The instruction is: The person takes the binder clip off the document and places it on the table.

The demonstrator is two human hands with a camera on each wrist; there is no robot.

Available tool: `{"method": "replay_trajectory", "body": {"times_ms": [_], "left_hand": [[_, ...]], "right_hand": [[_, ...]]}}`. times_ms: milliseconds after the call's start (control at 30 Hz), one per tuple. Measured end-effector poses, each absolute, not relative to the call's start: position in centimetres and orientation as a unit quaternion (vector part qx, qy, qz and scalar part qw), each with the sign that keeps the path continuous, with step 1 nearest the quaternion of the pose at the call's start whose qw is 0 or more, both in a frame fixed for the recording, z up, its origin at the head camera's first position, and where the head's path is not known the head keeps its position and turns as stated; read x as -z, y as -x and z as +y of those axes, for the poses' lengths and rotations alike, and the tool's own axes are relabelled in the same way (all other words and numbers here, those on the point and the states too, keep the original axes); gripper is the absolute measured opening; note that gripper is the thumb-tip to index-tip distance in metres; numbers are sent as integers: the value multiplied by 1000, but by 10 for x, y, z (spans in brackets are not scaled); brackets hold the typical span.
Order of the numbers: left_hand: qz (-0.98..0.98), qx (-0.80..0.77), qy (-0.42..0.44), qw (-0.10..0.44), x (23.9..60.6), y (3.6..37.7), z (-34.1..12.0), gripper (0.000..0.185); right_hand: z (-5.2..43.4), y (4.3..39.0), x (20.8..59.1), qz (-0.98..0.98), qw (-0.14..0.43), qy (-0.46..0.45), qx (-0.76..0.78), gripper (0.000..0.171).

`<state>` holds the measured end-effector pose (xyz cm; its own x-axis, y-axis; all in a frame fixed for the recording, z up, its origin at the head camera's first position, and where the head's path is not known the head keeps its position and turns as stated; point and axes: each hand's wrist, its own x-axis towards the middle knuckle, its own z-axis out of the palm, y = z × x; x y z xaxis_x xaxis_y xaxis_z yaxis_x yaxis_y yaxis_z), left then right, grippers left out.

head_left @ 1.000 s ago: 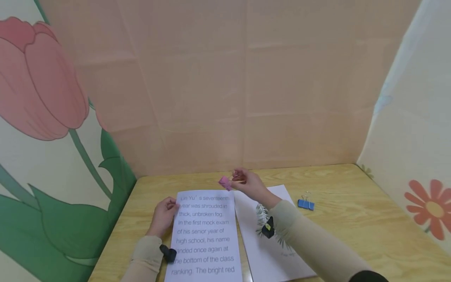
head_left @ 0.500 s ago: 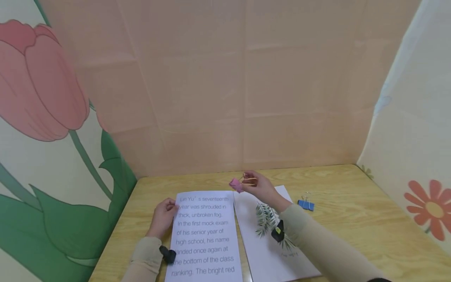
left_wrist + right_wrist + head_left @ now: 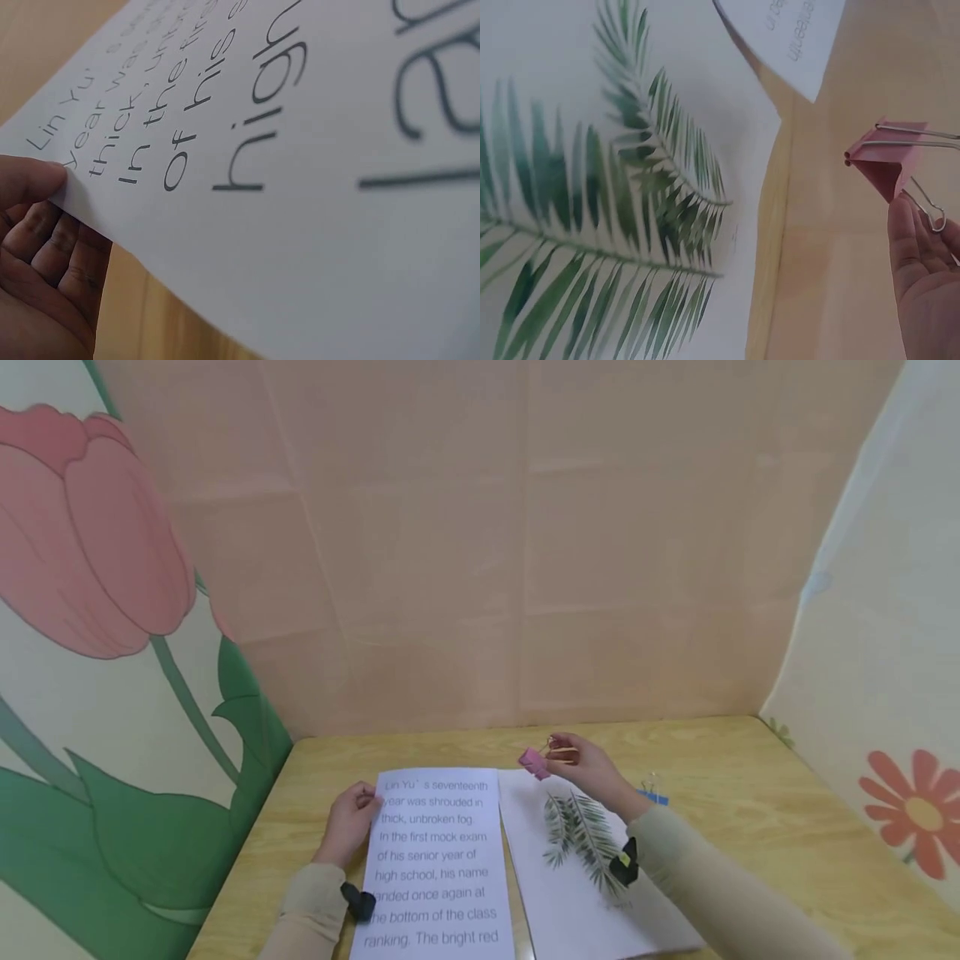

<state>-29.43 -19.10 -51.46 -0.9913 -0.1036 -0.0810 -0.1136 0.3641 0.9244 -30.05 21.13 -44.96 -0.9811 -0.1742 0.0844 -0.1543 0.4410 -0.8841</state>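
Note:
My left hand [image 3: 347, 822] pinches the left edge of a white printed sheet [image 3: 431, 885]. In the left wrist view the thumb lies on top of the sheet and the curled fingers are below its edge. The sheet is raised a little off the table on that side. Above the far end of a white pad with painted palm leaves [image 3: 517, 793], my right hand [image 3: 596, 777] holds a pink binder clip [image 3: 534, 763] by its wire handles. The clip's body points left, touching no paper, as the right wrist view also shows the pink clip [image 3: 889, 161].
A blue binder clip [image 3: 657, 797] lies on the wooden table [image 3: 757, 810] to the right, partly hidden behind the right forearm. The pad lies just right of the printed sheet, with a narrow strip of table between them. A plain tan backdrop [image 3: 450, 568] rises behind the table.
My right hand has moved to the right with the pink binder clip, from the printed sheet's top right corner to above the pad. The left hand stays at the sheet's edge.

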Motion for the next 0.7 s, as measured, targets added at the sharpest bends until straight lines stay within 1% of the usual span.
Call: {"method": "replay_trajectory", "body": {"times_ms": [167, 300, 500, 700], "left_hand": [[827, -559, 58, -5, 513, 294, -191, 8], [827, -560, 58, 3, 513, 294, -190, 7], [831, -553, 57, 7, 516, 292, -190, 8], [833, -551, 57, 1, 515, 291, -191, 8]], "right_hand": [[226, 300, 452, 852, 5, 98, 515, 61], [239, 296, 455, 859, 9, 82, 506, 61], [255, 287, 460, 865, -9, 84, 494, 60], [268, 282, 461, 873, -3, 66, 483, 66]]}}
